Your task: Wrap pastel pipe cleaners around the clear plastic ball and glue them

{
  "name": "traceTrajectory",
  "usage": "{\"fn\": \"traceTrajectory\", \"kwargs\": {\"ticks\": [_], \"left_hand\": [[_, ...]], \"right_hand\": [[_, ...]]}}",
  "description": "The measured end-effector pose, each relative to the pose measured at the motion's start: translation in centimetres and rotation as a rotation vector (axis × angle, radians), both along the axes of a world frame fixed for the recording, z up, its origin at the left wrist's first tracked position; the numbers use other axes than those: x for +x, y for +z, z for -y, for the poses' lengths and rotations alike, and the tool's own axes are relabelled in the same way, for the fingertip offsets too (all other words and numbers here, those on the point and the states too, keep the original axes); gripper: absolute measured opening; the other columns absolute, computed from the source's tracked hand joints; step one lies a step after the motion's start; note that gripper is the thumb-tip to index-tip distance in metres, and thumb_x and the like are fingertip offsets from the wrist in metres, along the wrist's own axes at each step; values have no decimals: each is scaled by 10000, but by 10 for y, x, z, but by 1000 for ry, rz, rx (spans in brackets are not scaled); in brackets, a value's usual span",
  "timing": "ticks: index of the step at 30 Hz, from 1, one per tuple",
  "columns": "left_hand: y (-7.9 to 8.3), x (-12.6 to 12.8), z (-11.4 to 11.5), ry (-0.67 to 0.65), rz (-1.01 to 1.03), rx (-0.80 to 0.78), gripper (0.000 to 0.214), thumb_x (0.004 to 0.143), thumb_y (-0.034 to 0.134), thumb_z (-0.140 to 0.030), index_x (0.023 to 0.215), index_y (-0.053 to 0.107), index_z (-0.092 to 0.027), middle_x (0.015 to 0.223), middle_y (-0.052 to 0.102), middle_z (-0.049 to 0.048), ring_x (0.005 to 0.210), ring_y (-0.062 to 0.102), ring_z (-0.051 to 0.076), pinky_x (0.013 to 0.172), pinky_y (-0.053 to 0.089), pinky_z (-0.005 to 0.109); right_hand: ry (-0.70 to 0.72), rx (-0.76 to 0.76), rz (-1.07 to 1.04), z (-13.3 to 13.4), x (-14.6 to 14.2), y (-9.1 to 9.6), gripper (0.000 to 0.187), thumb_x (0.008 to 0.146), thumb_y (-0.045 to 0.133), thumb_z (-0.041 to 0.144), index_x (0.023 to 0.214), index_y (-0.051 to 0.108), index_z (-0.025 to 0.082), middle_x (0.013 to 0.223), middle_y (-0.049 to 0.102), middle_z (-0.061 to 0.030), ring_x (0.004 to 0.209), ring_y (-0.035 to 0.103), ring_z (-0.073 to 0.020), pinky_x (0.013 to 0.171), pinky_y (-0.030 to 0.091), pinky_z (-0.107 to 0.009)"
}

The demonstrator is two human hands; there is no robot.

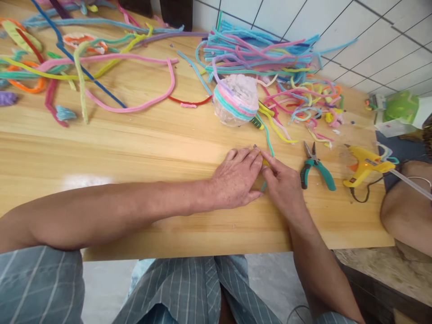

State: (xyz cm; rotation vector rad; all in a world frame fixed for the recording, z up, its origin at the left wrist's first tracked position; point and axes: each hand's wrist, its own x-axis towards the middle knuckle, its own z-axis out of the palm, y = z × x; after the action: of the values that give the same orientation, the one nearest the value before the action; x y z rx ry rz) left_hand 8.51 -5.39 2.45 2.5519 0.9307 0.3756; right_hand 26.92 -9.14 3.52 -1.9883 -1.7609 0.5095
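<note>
My left hand lies palm down on the table, its fingers stretched out and pointing right. My right hand meets the left fingertips, thumb and index finger pinched together. A small yellow piece shows between the two hands; most of it is hidden, so its kind is unclear. A teal pipe cleaner runs down under the fingers, and its end comes out below them. Beyond the hands sits a whitish ball wrapped with pastel pipe cleaners. Beside it is a yellow-and-black tool handle.
Pliers with teal handles lie right of my right hand. Farther right rests a yellow glue gun with its cord. Bundled pipe cleaners lie along the wall, and loose ones spread left. Another person's arm is at the right edge.
</note>
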Motion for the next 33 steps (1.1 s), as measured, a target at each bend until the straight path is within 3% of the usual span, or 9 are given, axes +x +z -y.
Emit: {"fn": "traceTrajectory", "kwargs": {"ticks": [15,22,33], "left_hand": [[3,2,-1,44,22,-54,906,989,817,-545,1628,499,12,1736,524,291,1605,492,422,1276,377,536],[1,1,-2,45,9,-34,887,1013,782,-544,1640,488,11,1754,492,309,1601,494,442,1256,399,556],[6,0,1,25,-23,-36,848,1039,745,-516,1639,484,23,1748,494,320,1613,482,448,1258,391,575]], "right_hand": [[-11,0,-24,-2,-1,-2,507,1002,577,305,1449,816,276,1253,888,-94,1223,842,-363,1115,649,-561],[1,12,-21,-4,-1,-4,510,999,581,288,1452,814,313,1296,878,-57,1179,854,-326,1076,665,-487],[-1,-35,-104,-3,4,-1,494,1001,594,302,1439,821,279,1255,889,-78,1272,824,-353,1153,632,-557]]}}
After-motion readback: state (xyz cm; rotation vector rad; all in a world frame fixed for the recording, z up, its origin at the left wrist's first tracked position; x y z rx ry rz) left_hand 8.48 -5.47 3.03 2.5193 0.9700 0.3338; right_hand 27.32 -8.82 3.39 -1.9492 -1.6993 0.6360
